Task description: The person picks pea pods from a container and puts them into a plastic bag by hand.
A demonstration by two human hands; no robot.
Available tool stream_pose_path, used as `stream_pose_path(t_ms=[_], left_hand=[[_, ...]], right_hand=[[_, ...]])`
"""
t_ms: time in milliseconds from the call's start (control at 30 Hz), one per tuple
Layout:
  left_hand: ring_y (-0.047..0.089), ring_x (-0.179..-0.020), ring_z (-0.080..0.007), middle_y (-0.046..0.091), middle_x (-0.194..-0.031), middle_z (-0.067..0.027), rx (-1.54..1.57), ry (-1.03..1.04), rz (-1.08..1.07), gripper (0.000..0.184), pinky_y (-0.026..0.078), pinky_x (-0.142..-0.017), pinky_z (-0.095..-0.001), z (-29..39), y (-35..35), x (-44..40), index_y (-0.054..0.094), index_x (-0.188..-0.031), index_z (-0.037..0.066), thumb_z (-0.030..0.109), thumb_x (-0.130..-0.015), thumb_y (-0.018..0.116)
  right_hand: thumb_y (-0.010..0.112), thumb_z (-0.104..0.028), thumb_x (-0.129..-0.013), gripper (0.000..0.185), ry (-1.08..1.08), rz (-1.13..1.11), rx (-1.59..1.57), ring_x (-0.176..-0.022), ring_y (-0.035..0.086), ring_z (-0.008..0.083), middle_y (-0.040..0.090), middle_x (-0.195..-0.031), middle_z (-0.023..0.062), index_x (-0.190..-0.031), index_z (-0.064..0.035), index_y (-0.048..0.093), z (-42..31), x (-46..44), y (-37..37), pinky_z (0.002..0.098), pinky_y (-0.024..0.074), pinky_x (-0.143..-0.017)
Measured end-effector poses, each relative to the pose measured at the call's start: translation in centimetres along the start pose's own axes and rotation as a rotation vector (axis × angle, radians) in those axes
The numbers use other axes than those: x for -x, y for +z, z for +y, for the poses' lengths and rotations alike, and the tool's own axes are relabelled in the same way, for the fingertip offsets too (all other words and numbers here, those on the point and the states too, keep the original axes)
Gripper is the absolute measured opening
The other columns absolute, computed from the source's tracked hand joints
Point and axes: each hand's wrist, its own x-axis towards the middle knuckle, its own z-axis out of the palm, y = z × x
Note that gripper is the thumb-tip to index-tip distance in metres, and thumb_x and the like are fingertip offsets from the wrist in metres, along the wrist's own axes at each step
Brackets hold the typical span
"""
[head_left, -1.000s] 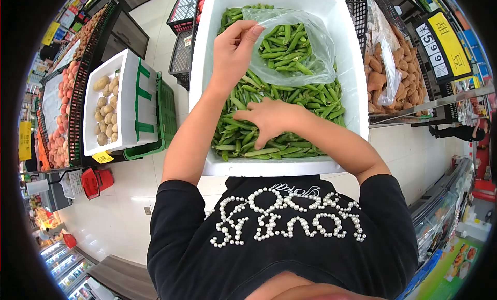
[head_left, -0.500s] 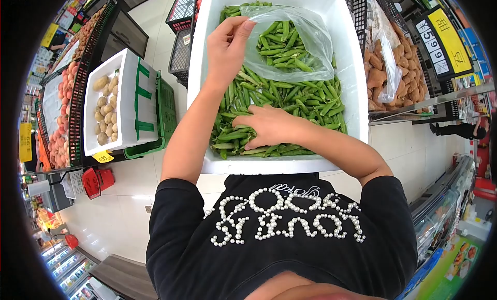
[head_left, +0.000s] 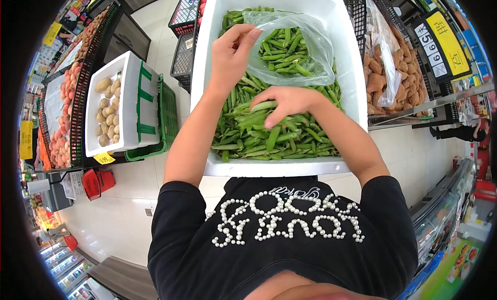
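Okay, my left hand [head_left: 233,54] pinches the plastic bag [head_left: 322,48]'s rim; my right hand [head_left: 294,101]'s fingers clamp pea pods [head_left: 264,106] above the foam box [head_left: 279,169]'s near half.

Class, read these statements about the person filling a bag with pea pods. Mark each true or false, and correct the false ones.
1. The left hand grips the clear plastic bag near its opening. True.
2. The bag is empty. False: there are green pea pods in it.
3. The right hand is inside the bag. False: it is outside, grasping pods from the loose pile.
4. The loose pile lies in a white box. True.
5. The potatoes are in a red basket. False: they are in another white box.
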Motion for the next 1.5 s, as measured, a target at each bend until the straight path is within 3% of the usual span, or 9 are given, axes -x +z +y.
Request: stream_pose_path(t_ms=[200,333,533,633,667,900,967,1167,1500], left_hand=[[0.041,-0.064,-0.0003,0.059,-0.077,0.0062,-0.005,0.001,-0.015,0.022,0.032,-0.054,-0.0186,-0.3,-0.2,-0.2,0.069,-0.104,-0.001,0.020,-0.098,0.064],[0.040,-0.064,-0.0026,0.052,-0.069,0.0063,0.076,-0.062,0.005,0.021,0.033,-0.055,-0.0216,0.2,0.1,-0.3,0.068,-0.100,-0.002,0.018,-0.097,0.066],[0.043,-0.065,-0.0022,0.055,-0.073,0.0064,0.219,-0.126,0.047,0.020,0.034,-0.056,-0.0202,-0.5,0.9,-0.1,0.069,-0.103,-0.003,0.017,-0.097,0.065],[0.043,-0.062,-0.0018,0.054,-0.071,0.0062,0.210,-0.077,0.097,0.021,0.033,-0.053,-0.0199,-0.6,0.4,-0.2,0.069,-0.104,-0.002,0.018,-0.098,0.064],[0.042,-0.058,-0.0017,0.053,-0.068,0.0061,0.200,-0.059,0.106,0.022,0.033,-0.051,-0.0203,-0.6,0.0,-0.4,0.069,-0.105,-0.001,0.019,-0.099,0.063],[0.042,-0.060,-0.0018,0.056,-0.069,0.0062,0.111,0.009,0.119,0.020,0.033,-0.052,-0.0204,0.4,-0.5,-0.2,0.071,-0.104,-0.002,0.016,-0.097,0.066],[0.041,-0.061,-0.0014,0.057,-0.071,0.0066,0.102,0.058,0.130,0.019,0.033,-0.053,-0.0198,0.4,-0.5,-0.4,0.072,-0.103,-0.001,0.016,-0.096,0.066],[0.043,-0.062,-0.0043,0.054,-0.068,0.0043,0.061,-0.002,0.097,0.013,0.036,-0.055,-0.0230,-0.1,-0.2,-0.3,0.069,-0.096,0.000,0.013,-0.095,0.065],[0.045,-0.066,-0.0041,0.054,-0.070,0.0039,0.035,0.025,0.045,0.015,0.037,-0.057,-0.0220,0.0,-0.4,0.3,0.067,-0.098,-0.003,0.012,-0.097,0.063]], right_hand=[[0.083,-0.019,-0.075,0.060,-0.325,-0.149,-0.532,-0.074,0.070,0.0225,0.067,-0.105,0.0151,-0.126,-0.0061,0.055,2.2,3.7,-6.9,0.0299,0.0554,-0.052],[0.080,-0.029,-0.080,0.052,-0.475,0.379,-0.711,-0.075,0.066,0.0178,0.064,-0.107,0.0139,-0.122,-0.0107,0.055,0.8,2.0,-9.3,0.0256,0.0467,-0.045],[0.074,-0.023,-0.078,0.053,-0.121,0.781,0.438,-0.088,0.069,0.0229,0.068,-0.111,0.0129,-0.126,-0.0069,0.058,-2.0,-5.5,-8.4,0.0412,0.0563,-0.068],[0.073,-0.028,-0.079,0.051,-0.351,0.846,1.098,-0.083,0.070,0.0283,0.070,-0.108,0.0148,-0.123,-0.0048,0.060,0.2,-8.1,-12.1,0.0425,0.0555,-0.076],[0.069,-0.029,-0.081,0.047,-0.023,0.854,0.965,-0.087,0.069,0.0334,0.069,-0.106,0.0181,-0.121,-0.0060,0.062,-0.6,-8.7,-13.7,0.0411,0.0551,-0.080],[0.063,-0.029,-0.087,0.035,-0.100,1.139,1.081,-0.101,0.064,0.0345,0.068,-0.112,0.0153,-0.110,-0.0036,0.066,-4.1,-3.4,-10.2,0.0411,0.0519,-0.089],[0.062,-0.027,-0.089,0.031,-0.463,1.122,1.082,-0.105,0.063,0.0338,0.066,-0.115,0.0152,-0.109,-0.0031,0.066,-3.9,-1.6,-4.2,0.0417,0.0509,-0.091],[0.070,-0.025,-0.085,0.049,-0.454,0.307,1.062,-0.127,0.047,0.0400,0.048,-0.139,0.0222,-0.131,-0.0140,0.058,1.0,0.0,8.3,0.0485,0.0416,-0.105],[0.073,-0.039,-0.075,0.086,0.264,0.034,1.054,-0.134,0.040,0.0455,0.033,-0.152,0.0223,-0.151,-0.0265,0.035,0.9,-2.2,8.6,0.0558,0.0445,-0.102]])
